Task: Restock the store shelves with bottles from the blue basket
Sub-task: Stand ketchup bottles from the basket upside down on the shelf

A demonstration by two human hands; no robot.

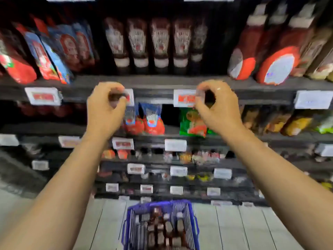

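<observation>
The blue basket (192, 210) stands on the floor below me, holding several dark bottles (162, 230) with pale caps. Both my arms are raised in front of the shelving. My left hand (104, 109) and my right hand (218, 107) hover just below the upper shelf's edge (153, 82), fingers curled into loose rings with nothing visible inside them. On that shelf stands a row of dark sauce bottles (138, 42), caps down, directly above my hands. The image is blurred.
Red and blue pouches (45, 55) fill the shelf's left, large red bottles (277, 65) the right. Price tags (43, 96) line the shelf edges. The shelf below holds red pouches (144, 123) and a green packet (194, 123). Lower shelves carry small jars. The floor is pale tile (234, 228).
</observation>
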